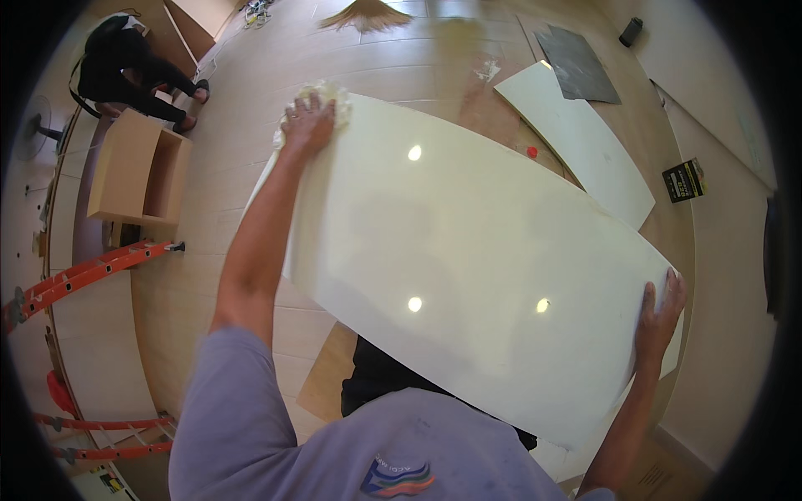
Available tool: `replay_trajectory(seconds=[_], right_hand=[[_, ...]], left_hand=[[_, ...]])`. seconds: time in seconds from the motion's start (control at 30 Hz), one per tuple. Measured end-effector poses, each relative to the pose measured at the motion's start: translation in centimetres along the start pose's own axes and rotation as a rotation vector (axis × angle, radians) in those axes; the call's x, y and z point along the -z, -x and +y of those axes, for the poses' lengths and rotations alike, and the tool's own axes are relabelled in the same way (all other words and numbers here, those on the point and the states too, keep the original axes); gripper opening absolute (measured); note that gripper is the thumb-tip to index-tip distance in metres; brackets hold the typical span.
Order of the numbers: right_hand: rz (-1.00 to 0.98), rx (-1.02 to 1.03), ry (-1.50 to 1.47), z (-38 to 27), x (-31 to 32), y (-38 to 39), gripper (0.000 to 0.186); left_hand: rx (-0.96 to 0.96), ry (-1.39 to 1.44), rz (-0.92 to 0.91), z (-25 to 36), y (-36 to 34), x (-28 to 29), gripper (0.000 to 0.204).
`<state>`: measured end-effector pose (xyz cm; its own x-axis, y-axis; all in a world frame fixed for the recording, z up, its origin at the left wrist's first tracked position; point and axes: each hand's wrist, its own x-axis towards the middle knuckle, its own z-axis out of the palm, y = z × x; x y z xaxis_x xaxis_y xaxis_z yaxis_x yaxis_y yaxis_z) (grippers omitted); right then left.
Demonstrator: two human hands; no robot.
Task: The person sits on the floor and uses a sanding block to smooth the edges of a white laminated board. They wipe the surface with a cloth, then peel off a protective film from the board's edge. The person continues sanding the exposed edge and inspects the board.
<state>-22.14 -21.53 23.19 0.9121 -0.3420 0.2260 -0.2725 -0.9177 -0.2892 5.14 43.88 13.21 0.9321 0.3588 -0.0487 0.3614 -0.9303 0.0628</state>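
A large glossy white panel (pixel 468 242) lies in front of me, with ceiling lights reflected in its surface. At its far left corner my left hand (pixel 309 125) presses down on a crumpled whitish cloth (pixel 336 96), fingers spread over it. My right hand (pixel 658 321) grips the panel's right edge, the fingertips on the top face and the thumb apart from them. What lies under the panel is mostly hidden.
Beyond my panel lie another white board (pixel 585 138) and a dark grey sheet (pixel 578 65). A broom head (pixel 365 15) is at the top. Orange ladders (pixel 92 271), a wooden cabinet box (pixel 138 171) and a bending person (pixel 134 71) are on the left.
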Motion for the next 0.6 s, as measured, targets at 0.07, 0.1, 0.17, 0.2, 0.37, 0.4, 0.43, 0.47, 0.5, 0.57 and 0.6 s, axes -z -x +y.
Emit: replay_trajectory(seconds=[0.07,0.1,0.17,0.2,0.37,0.4,0.43,0.47,0.5,0.57,0.6], right_hand=[[0.008,0.022,0.040,1.1,0.1,0.1,0.056],[-0.009,0.053,0.010,0.3,-0.3,-0.6,0.056],[-0.013,0.015,0.040,1.1,0.5,-0.1,0.055],[0.000,0.011,0.021,1.3,0.4,0.1,0.054],[0.001,0.036,0.006,1.2,0.2,-0.2,0.052],[0.005,0.036,0.012,1.3,0.1,-0.2,0.052],[0.009,0.035,0.019,1.5,-0.1,-0.2,0.052],[0.012,0.028,0.032,1.8,0.0,0.0,0.052],[-0.003,0.032,-0.017,1.7,-0.3,-0.2,0.052],[-0.003,-0.006,-0.078,2.4,0.0,0.1,0.053],[-0.029,-0.030,-0.085,2.4,0.6,0.2,0.053]], left_hand=[[-0.489,-0.257,0.008,4.4,3.4,0.0,0.057],[-0.561,-0.217,0.196,4.3,4.2,-2.8,0.056],[-0.773,0.204,0.044,14.4,12.8,-1.3,0.066],[-0.906,0.216,0.089,17.9,17.4,-0.2,0.072],[-1.431,0.500,-0.066,25.9,29.7,3.3,0.072],[-1.462,0.515,-0.104,26.3,28.8,3.5,0.071],[-1.491,0.530,-0.143,26.5,27.7,3.5,0.070],[-1.353,0.494,-0.022,26.1,25.2,3.1,0.068],[-1.220,0.589,0.122,24.5,21.2,-0.4,0.067],[-0.908,0.391,-0.012,19.4,13.6,-0.1,0.061],[-0.980,-0.081,0.117,15.4,9.9,-0.4,0.058]])
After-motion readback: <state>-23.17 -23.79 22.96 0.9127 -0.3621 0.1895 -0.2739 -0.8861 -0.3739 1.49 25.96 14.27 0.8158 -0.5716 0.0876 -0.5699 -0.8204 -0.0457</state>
